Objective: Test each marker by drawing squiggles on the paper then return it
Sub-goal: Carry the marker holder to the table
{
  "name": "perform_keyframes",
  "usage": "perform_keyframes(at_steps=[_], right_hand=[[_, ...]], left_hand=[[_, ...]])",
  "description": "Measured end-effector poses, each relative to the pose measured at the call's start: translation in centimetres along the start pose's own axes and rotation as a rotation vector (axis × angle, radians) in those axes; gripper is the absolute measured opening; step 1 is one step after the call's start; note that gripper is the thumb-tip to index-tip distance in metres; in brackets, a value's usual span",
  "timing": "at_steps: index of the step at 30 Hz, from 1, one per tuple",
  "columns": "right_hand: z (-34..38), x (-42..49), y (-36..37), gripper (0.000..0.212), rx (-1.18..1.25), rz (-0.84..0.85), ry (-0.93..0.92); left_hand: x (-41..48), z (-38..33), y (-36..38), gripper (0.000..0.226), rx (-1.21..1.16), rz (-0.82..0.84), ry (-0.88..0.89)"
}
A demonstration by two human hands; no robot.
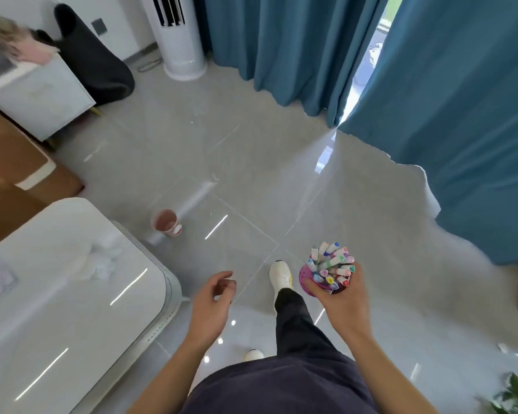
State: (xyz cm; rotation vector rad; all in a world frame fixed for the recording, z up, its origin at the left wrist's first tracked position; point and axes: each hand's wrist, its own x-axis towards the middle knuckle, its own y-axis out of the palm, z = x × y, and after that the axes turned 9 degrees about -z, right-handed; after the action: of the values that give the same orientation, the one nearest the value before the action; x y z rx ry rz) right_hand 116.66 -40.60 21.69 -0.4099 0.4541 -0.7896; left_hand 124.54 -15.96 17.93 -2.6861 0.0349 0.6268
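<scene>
Barely visible purple holder (304,277) under markers (331,263)

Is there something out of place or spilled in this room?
Nothing is spilled. Only a crumpled white heap, perhaps paper, on the white table looks untidy; the markers sit together in their purple holder.

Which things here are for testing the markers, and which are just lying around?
For the job: the markers, the purple cup holding them, the right hand gripping that cup, the empty left hand.

Just lying about: pink cup on the floor, white tower fan, blue curtains, black bag, green plant.
</scene>
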Motion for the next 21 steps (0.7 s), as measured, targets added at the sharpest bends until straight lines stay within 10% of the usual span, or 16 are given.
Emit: perform_keyframes(at_steps=[21], right_hand=[[15.8,32.5,10.3,0.066,0.046,0.206,-0.168]], left_hand=[[23.4,-17.8,7.5,0.025,-0.18,-0.267,-0.082]])
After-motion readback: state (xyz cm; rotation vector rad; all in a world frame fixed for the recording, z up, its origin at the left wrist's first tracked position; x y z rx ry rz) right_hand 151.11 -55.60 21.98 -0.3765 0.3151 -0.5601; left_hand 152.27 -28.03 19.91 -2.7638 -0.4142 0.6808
